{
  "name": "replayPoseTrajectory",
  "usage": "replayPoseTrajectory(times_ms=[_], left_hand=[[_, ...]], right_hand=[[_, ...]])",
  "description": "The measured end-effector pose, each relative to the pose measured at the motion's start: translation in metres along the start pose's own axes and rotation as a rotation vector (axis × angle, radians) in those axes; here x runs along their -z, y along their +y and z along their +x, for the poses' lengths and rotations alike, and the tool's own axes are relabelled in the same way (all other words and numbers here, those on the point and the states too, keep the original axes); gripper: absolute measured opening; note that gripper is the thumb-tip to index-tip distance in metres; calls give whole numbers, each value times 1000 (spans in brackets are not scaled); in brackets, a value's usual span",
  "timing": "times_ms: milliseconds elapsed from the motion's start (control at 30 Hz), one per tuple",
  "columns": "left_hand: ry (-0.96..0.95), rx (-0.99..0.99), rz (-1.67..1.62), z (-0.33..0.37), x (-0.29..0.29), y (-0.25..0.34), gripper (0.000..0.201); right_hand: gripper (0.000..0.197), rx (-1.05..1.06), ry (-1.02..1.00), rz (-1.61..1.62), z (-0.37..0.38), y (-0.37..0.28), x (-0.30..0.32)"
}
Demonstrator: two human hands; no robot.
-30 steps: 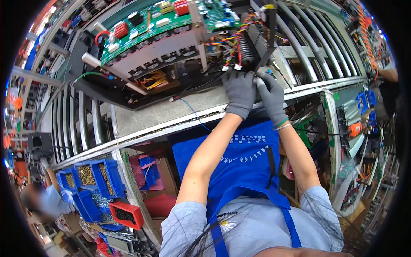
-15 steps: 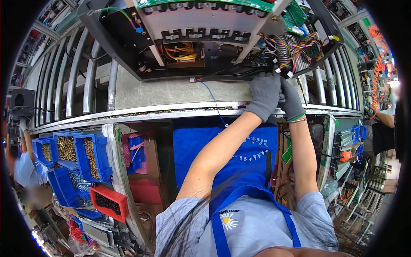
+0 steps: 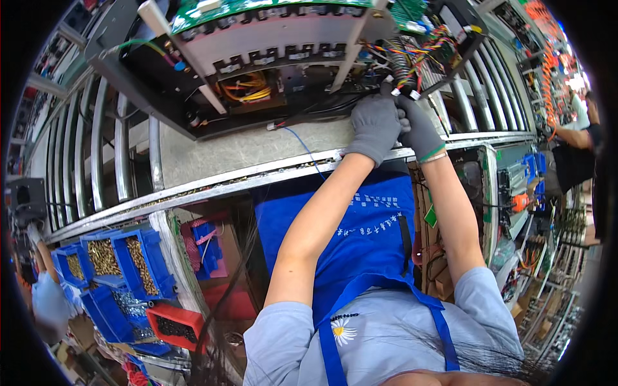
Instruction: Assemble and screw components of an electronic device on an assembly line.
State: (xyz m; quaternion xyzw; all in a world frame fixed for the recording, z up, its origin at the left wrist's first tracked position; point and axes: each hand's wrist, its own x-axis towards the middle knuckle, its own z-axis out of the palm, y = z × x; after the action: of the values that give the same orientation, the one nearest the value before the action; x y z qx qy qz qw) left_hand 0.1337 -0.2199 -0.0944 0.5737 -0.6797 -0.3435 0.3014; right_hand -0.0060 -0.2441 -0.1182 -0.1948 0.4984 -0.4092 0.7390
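Both my hands wear grey gloves and meet at the front right edge of an open black metal chassis (image 3: pixel 212 128). My left hand (image 3: pixel 373 127) is closed around a bundle of black cables (image 3: pixel 328 110) that runs along the chassis's front lip. Pressed against it, my right hand (image 3: pixel 423 132) has its fingers curled; what they hold is hidden. Just beyond my fingertips lie a dark corrugated sleeve (image 3: pixel 402 64) and multicoloured wires (image 3: pixel 438 48) with small white connectors (image 3: pixel 405 93). A thin blue wire (image 3: pixel 302 145) hangs from the chassis over the bench edge.
Metal rollers (image 3: pixel 96 148) flank the chassis on its grey board (image 3: pixel 193 161). At lower left stand blue bins (image 3: pixel 138 260) of screws and a red bin (image 3: pixel 174 325) of dark parts. An orange coiled hose (image 3: pixel 549 83) hangs at right. Other people work at both far sides.
The chassis and my hands have shifted left in the picture and the view has tilted a little. My hands stay together at the same corner of the chassis.
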Motion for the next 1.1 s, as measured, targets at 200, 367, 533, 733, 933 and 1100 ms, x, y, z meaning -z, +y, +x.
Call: replayPoseTrajectory(times_ms=[200,367,533,733,933,1100], left_hand=[[126,-52,212,10,3,-10,31],[73,-69,218,9,-8,-6,41],[134,-12,187,-28,6,-2,53],[194,-320,521,-39,-14,-26,38],[84,-222,709,-46,25,-35,35],[66,-67,812,-63,63,-51,38]], right_hand=[[20,48,113,169,13,4,-9],[20,-156,-165,159,9,-6,5],[16,-271,1,280,1,-13,6],[17,-199,-75,61,-13,-18,16],[21,-299,-106,68,-9,-29,27],[20,-271,-119,30,-2,-24,27]])
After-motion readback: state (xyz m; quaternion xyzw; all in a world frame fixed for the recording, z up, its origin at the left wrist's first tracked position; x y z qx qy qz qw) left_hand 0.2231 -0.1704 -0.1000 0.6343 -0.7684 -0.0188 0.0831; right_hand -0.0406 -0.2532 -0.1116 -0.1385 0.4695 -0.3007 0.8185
